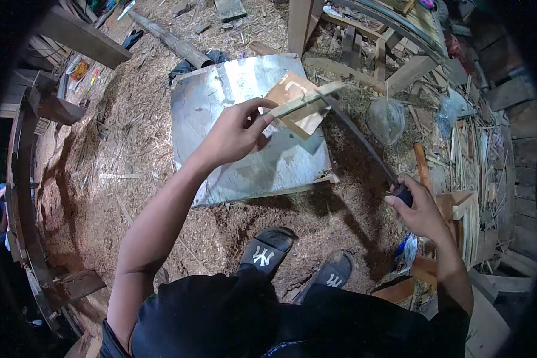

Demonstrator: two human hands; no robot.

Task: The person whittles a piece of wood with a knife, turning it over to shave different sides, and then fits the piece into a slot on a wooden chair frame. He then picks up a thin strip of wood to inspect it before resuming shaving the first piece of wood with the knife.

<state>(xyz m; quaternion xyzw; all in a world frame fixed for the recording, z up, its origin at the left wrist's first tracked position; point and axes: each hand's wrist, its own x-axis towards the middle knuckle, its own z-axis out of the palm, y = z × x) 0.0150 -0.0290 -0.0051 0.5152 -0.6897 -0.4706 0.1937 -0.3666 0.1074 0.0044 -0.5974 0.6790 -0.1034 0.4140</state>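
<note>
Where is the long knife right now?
Right of centre in the head view: the right hand holds the knife by its handle, and its blade slants up-left to the wood strip in the left hand, over the metal sheet.

Black clothing (221,316), black slides (267,250) with white NY logos.

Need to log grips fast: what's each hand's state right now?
Left hand: closed, pinching the end of a thin wood strip.
Right hand: closed around the dark handle of a long blade.
</note>
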